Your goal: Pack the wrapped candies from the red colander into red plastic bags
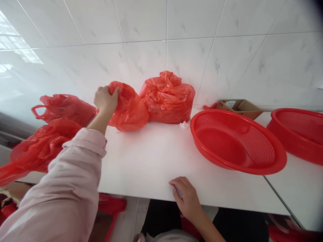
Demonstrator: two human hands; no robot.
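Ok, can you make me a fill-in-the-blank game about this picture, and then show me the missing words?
1. The ____ hand is gripping a plastic bag.
2. The rolled-up sleeve on that arm is coloured ____.
3. The round red basket nearest the right hand has a side full of tiny ____.
4. The open box behind that basket is made of ____.

Missing words: left; pink; holes; cardboard.
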